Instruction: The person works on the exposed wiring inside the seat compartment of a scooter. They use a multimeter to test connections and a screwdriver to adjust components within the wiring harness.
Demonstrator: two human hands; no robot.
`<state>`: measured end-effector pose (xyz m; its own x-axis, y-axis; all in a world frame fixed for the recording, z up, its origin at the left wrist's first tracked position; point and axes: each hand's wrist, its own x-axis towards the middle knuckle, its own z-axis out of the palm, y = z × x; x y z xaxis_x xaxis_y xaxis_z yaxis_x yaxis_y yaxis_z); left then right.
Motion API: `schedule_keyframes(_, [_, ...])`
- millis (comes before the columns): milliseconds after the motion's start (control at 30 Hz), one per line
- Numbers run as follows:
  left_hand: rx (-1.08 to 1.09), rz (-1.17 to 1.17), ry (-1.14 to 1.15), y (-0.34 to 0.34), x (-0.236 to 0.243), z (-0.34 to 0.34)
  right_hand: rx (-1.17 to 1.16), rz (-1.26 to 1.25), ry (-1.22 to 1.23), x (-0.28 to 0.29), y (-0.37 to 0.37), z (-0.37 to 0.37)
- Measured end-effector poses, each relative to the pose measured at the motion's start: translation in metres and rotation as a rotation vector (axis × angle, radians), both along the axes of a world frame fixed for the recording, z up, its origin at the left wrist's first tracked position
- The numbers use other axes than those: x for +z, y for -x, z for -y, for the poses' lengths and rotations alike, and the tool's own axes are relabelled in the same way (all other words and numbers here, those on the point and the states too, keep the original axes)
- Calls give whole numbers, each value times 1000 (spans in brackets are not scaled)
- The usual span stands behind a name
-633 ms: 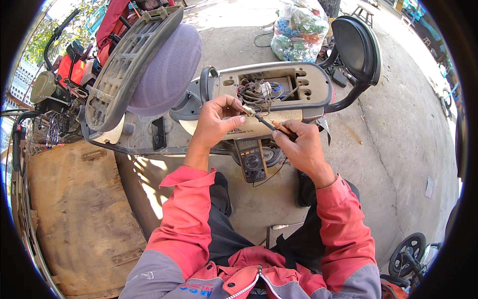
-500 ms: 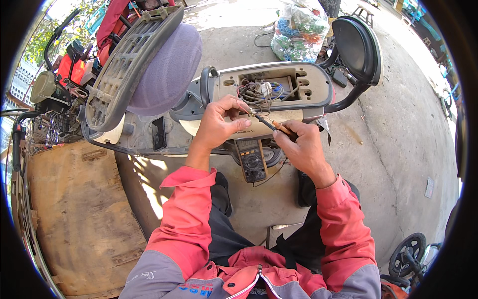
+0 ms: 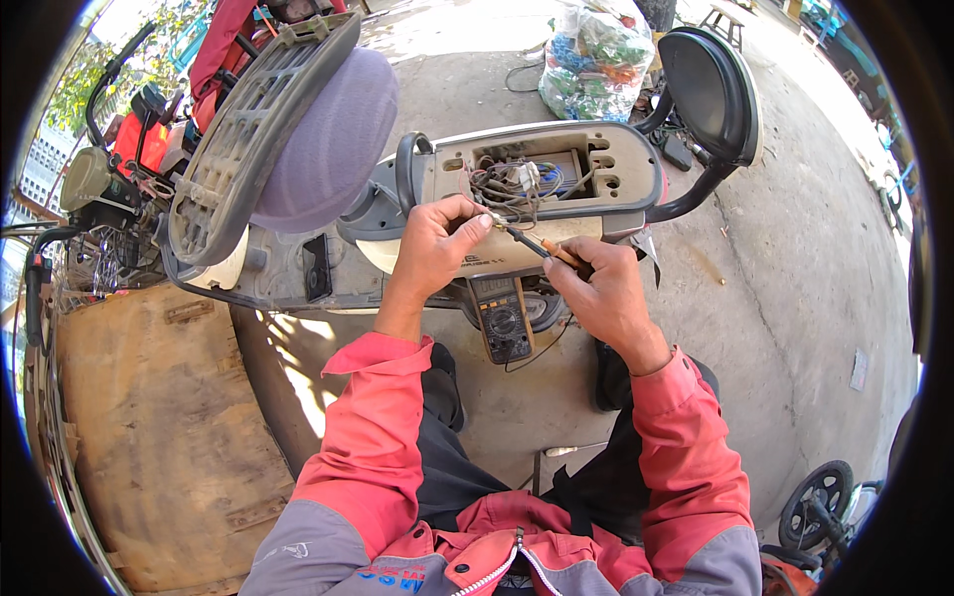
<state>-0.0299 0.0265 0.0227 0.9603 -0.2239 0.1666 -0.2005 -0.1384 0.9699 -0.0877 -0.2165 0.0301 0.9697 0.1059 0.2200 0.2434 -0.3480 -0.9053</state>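
My left hand (image 3: 435,246) pinches the end of a thin wire that runs from the tangle of wires (image 3: 517,184) in the open compartment of a scooter body (image 3: 616,169). My right hand (image 3: 601,293) grips a slim tool with an orange handle and dark shaft (image 3: 542,248), its tip meeting the wire at my left fingertips. A multimeter (image 3: 502,316) with a dial lies on the ground just below both hands, a lead curling from it.
The scooter's raised seat (image 3: 298,139) stands at the left, a backrest pad (image 3: 711,89) at the right. Cardboard sheet (image 3: 159,427) lies at lower left, a full plastic bag (image 3: 596,55) behind, a small wheel (image 3: 820,497) at lower right, motorbike parts far left.
Both hands have stayed at the wire; the left fingers have shifted slightly on the wire end and the tool tip stays against it.
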Motion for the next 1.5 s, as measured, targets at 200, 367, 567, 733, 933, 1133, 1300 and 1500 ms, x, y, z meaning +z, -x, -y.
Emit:
schedule_keyframes(200, [4, -2, 47, -4, -7, 2, 8, 0, -4, -3, -1, 1])
schedule_keyframes(367, [-1, -10, 65, -3, -6, 2, 12, -4, -7, -3, -1, 1])
schedule_keyframes(567, [4, -76, 73, 0, 0, 3, 3, -10, 2, -1, 0, 1])
schedule_keyframes(733, [5, -86, 93, 1, -1, 1, 22, 3, 12, 5, 1, 0])
schedule_keyframes(933, [-10, -67, 117, 2, 0, 5, -81, 273, -8, 5, -9, 1])
schedule_keyframes(1133, [-9, 20, 85, 1, -4, 5, -52, 397, 272, 27, -22, -5])
schedule_keyframes(1300, [-10, 64, 78, -2, -10, 7, -73, 437, 365, 23, -26, -16])
schedule_keyframes(1500, [3, 59, 70, -1, -10, 7, -87, 419, 402, 22, -26, -22])
